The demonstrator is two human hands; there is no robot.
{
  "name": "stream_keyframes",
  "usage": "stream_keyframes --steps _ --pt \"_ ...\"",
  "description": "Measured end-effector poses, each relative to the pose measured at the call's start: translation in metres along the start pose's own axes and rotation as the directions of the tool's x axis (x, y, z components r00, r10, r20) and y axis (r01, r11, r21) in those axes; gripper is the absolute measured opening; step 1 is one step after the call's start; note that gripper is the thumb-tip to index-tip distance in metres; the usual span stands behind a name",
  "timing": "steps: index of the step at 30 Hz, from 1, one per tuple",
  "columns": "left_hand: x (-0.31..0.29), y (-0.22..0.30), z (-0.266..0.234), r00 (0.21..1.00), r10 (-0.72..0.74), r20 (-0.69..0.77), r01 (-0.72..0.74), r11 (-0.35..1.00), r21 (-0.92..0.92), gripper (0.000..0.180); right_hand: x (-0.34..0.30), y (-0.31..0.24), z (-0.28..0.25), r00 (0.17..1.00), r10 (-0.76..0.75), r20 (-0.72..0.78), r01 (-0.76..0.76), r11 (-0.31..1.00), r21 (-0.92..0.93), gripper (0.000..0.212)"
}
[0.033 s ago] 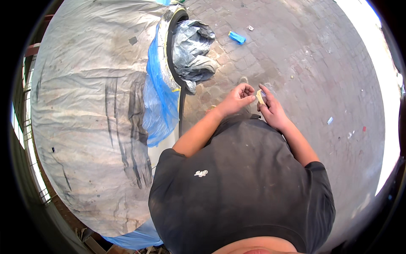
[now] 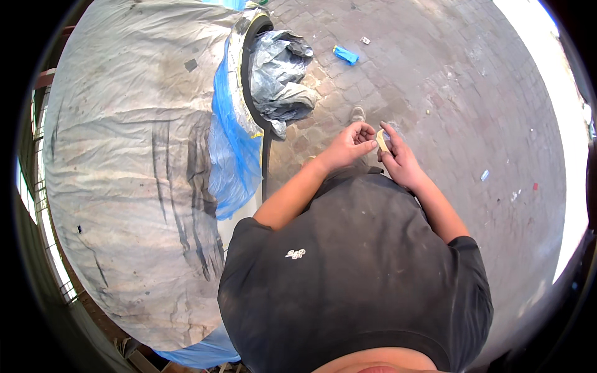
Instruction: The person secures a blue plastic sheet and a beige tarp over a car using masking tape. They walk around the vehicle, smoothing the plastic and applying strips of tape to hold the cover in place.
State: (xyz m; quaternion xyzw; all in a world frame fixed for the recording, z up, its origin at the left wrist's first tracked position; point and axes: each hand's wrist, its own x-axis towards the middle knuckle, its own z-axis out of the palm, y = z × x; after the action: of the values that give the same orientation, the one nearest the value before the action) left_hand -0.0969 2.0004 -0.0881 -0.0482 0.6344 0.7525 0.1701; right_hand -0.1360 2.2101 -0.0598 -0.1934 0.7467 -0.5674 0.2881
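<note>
Standing on grey paving bricks [image 2: 448, 93], the person holds both hands together at chest height. Right hand [image 2: 401, 163] pinches a small pale yellowish flat piece [image 2: 381, 140] between thumb and fingers. Left hand [image 2: 349, 144] is cupped, fingers curled, just beside that piece; contact cannot be confirmed. Large dirty grey tarpaulin-covered mound [image 2: 130, 174] with blue plastic sheeting [image 2: 229, 155] lies to the left. Small blue scrap [image 2: 346, 55] lies well apart.

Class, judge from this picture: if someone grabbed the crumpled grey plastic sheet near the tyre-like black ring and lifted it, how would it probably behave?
The grey plastic sheet looks thin and deeply creased, so it would probably flop and sag. It seems light for its bulk. Its glossy folds suggest it may be slippery.
</note>
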Motion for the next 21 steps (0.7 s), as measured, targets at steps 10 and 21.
stream_keyframes --steps 10,21 --pt "0.191 0.084 -0.058 0.998 0.061 0.002 -0.058 0.935 0.350 0.018 0.163 -0.033 -0.098 0.981 0.189 -0.040 -0.188 0.981 0.045 0.055" --pt "0.324 0.124 -0.120 0.874 0.247 -0.417 -0.058 0.907 0.417 0.019 0.354 -0.019 -0.185 0.951 0.307 0.040 -0.289 0.926 -0.242 0.021"
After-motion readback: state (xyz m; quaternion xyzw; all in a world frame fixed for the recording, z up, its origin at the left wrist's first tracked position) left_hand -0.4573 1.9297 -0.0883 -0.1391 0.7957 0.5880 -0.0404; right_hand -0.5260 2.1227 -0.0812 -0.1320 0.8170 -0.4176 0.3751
